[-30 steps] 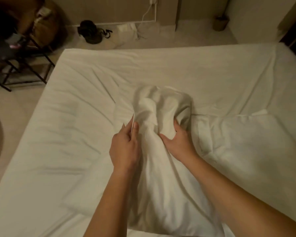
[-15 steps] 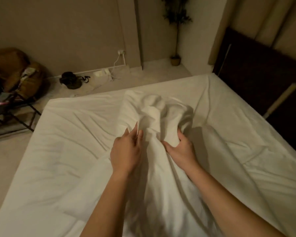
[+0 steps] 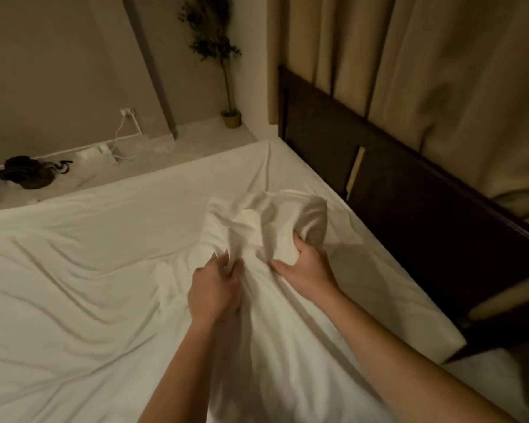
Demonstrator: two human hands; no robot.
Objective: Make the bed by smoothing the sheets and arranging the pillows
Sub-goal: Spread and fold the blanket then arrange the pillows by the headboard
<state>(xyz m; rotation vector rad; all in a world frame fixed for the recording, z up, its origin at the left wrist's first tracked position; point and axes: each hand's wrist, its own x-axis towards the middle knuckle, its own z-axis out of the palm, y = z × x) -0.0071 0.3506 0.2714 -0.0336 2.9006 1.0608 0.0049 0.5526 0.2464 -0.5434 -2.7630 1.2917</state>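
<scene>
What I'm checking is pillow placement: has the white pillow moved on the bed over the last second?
Yes. Held by the left hand and right hand, the white pillow has shifted toward the dark headboard, away from mid-bed.

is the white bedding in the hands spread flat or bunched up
Bunched up. The left hand and right hand each grip a gathered fold of the white bedding, which stands in a crumpled heap above the sheet.
</scene>
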